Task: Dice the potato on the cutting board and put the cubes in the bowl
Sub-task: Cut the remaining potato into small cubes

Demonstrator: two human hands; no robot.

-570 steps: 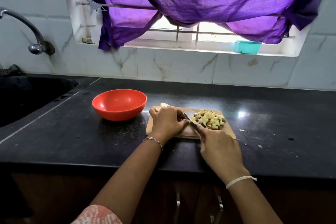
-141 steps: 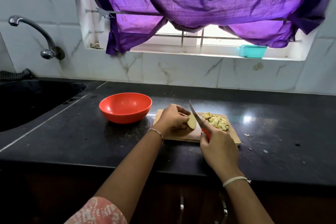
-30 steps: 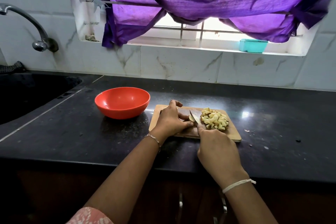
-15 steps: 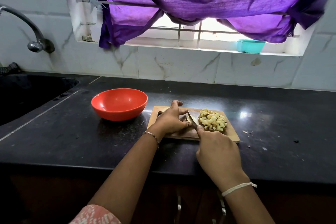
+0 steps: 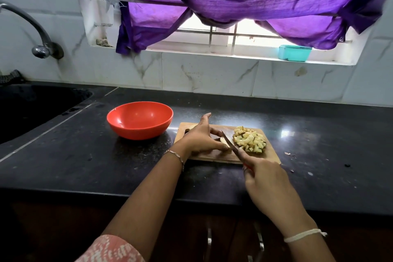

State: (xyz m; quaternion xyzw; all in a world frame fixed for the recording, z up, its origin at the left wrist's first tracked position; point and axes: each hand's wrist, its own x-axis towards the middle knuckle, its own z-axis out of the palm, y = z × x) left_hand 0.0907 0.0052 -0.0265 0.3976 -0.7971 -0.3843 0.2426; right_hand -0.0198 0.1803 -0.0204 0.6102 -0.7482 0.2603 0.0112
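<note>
My right grip (image 5: 270, 181) is clasping the knife (image 5: 231, 143); my left grip (image 5: 202, 138), just beside, is pinching the potato (image 5: 223, 140); cubes (image 5: 249, 142) are lying beyond.

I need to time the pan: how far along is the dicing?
Done: a pile of cubes lies on the cutting board. In hand: the left hand holds a potato piece while the right hand cuts it with the knife. Left: finishing that piece and moving everything into the empty red bowl.

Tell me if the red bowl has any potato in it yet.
Empty. The bowl's inside shows bare red; the cubes sit heaped on the cutting board.
</note>
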